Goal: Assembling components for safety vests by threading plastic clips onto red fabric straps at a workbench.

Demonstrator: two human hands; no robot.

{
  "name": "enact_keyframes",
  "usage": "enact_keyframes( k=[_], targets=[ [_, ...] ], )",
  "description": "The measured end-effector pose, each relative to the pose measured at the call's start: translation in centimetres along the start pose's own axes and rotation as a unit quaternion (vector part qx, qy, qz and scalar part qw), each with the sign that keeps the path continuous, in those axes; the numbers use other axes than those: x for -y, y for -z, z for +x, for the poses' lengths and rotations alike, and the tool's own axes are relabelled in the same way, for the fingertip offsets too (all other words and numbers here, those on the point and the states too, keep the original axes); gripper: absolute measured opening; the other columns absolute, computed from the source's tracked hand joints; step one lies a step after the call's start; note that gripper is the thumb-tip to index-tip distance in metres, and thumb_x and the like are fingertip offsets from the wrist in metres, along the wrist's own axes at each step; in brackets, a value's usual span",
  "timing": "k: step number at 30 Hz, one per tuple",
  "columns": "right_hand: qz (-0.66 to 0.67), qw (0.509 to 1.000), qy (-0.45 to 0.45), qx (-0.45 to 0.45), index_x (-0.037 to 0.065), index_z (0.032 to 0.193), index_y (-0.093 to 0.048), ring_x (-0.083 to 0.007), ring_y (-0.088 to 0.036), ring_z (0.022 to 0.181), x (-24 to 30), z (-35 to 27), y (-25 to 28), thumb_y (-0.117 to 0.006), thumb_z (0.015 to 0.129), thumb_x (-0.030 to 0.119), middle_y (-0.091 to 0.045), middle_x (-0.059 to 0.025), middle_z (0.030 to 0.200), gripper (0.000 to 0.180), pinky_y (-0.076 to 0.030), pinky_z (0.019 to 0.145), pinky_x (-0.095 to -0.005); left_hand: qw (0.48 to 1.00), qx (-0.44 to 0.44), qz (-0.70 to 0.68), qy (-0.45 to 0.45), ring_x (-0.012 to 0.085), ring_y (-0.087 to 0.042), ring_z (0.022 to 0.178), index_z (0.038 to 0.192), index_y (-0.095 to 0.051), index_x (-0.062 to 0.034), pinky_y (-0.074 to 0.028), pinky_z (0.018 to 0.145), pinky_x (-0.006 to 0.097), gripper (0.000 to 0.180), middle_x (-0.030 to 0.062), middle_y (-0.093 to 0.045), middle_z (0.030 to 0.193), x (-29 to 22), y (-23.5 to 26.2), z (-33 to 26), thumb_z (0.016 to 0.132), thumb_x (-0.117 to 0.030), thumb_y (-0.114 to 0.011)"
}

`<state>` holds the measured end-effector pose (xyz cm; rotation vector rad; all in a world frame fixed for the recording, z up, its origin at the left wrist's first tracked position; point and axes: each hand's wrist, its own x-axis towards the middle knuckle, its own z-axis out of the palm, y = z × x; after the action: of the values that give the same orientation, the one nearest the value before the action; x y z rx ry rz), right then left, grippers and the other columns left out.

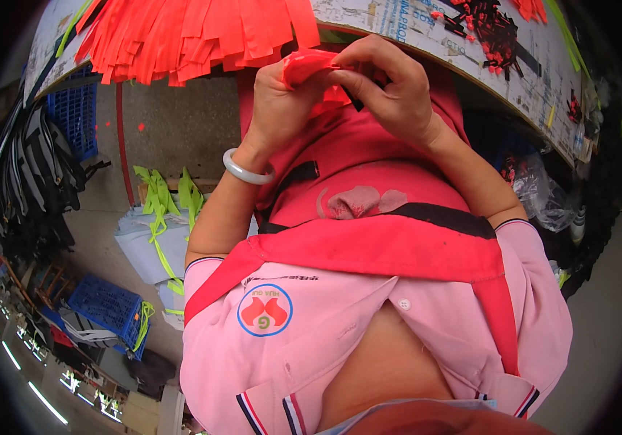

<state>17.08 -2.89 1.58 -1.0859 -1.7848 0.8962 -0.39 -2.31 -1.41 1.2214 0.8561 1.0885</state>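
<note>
Close together at the table's near edge, both my hands are closed on a bright red-orange fabric strip point(302, 67). My left hand point(282, 109), with a pale bangle point(248, 168) on its wrist, grips the strip, which bunches out above the fist. My right hand point(401, 94) pinches the strip's right end between thumb and fingers. A small dark piece shows under the right fingers; its kind I cannot make out. Just beyond the left hand, a fanned pile of red-orange strips point(202, 36) hangs over the table edge.
The worn tabletop point(434, 54) bears a heap of small black and red pieces point(496, 36) at the right. Blue crates point(104, 308), dark straps point(31, 167) and yellow-green strips point(157, 196) lie to the left. Clear plastic bags point(539, 192) sit below the table at right.
</note>
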Motion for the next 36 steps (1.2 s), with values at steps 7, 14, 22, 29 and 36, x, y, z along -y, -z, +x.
enact_keyframes(
  k=[7,14,22,29,36],
  targets=[
    [0.093,0.994,-0.059,-0.009,0.000,0.095,-0.063,-0.0063,-0.055,0.069,-0.4,-0.3,-0.4,-0.069,0.083,0.005,-0.060,-0.0034,0.083,0.014,-0.044,0.058,-0.0201,1.000,-0.001,-0.016,0.017,0.0056,-0.054,0.062,0.099,-0.067,-0.0002,-0.044,0.055,0.021,0.015,-0.0004,-0.061,0.072,0.2,-0.1,0.0,0.084,0.000,-0.064],
    [0.063,0.997,-0.046,-0.007,0.001,0.095,-0.063,-0.0052,-0.053,0.067,-0.7,-0.4,-0.4,-0.069,0.082,0.004,-0.058,-0.0023,0.080,0.014,-0.043,0.056,-0.0200,0.999,0.017,-0.020,0.037,0.0059,-0.055,0.064,0.100,-0.066,0.0002,-0.045,0.057,0.021,0.016,-0.0003,-0.062,0.075,0.3,0.2,-0.1,0.085,0.001,-0.063],
    [0.005,1.000,-0.013,0.020,0.002,0.093,-0.063,-0.0075,-0.052,0.063,0.5,0.0,-0.2,-0.069,0.081,0.004,-0.058,-0.0036,0.080,0.013,-0.041,0.054,-0.0215,0.996,0.069,-0.036,0.038,0.0061,-0.055,0.069,0.097,-0.065,-0.0003,-0.045,0.062,0.021,0.012,0.0004,-0.062,0.080,0.4,1.1,-0.1,0.085,-0.001,-0.064],
    [0.029,0.998,-0.046,0.013,0.002,0.092,-0.063,-0.0094,-0.052,0.062,0.2,-0.2,-0.3,-0.069,0.081,0.004,-0.058,-0.0047,0.080,0.013,-0.042,0.055,-0.0226,0.995,0.065,-0.033,0.069,0.0067,-0.055,0.069,0.094,-0.064,0.0004,-0.045,0.062,0.021,0.011,0.0014,-0.061,0.082,0.4,1.2,0.0,0.084,0.002,-0.062],
    [0.026,0.999,-0.032,0.030,0.002,0.093,-0.062,-0.0085,-0.052,0.061,0.2,0.0,-0.2,-0.069,0.082,0.005,-0.058,-0.0034,0.078,0.014,-0.042,0.055,-0.0230,0.997,0.054,0.045,-0.034,0.0086,-0.055,0.070,0.094,-0.066,0.0006,-0.045,0.062,0.023,0.011,0.0015,-0.062,0.083,0.1,0.8,0.2,0.084,-0.003,-0.066]
  ],
)
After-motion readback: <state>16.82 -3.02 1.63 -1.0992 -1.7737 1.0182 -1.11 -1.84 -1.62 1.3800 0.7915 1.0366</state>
